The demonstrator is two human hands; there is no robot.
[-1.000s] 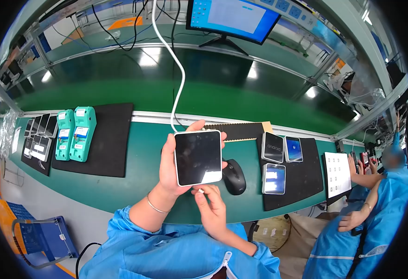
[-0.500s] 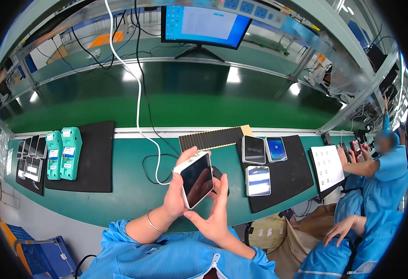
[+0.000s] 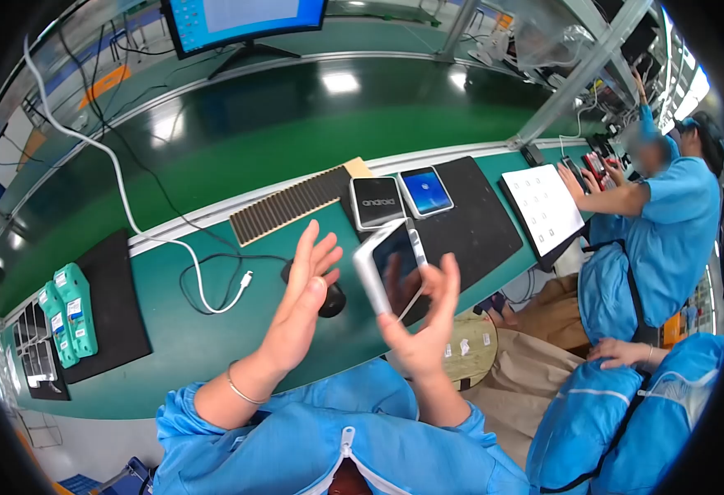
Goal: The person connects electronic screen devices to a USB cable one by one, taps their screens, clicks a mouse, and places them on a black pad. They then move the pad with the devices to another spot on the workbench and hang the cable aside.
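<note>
My right hand [image 3: 424,330] grips the lower edge of a white handheld terminal [image 3: 396,268] between thumb and fingers. The terminal is tilted and slightly blurred, its dark screen reflecting fingers. It is in front of the near left part of a black mat [image 3: 481,210]. On that mat lie a terminal showing "android" [image 3: 376,200] and another with a blue screen [image 3: 428,190]. My left hand [image 3: 300,305] is raised, holding nothing, with its fingers stretched out. Behind it sits a black mouse [image 3: 332,302], partly hidden. The white cable's plug [image 3: 246,280] lies on the green table.
A ribbed strip [image 3: 292,206] lies behind my hands. Green devices [image 3: 75,309] and several dark-screened ones [image 3: 38,355] rest at the left. A monitor [image 3: 242,21] stands at the back. On the right, a white panel [image 3: 542,206] lies near seated co-workers [image 3: 667,206] in blue.
My left hand has let go of the terminal. My right hand has carried it right, toward the black mat. The view has turned right, and the white cable's plug now shows.
</note>
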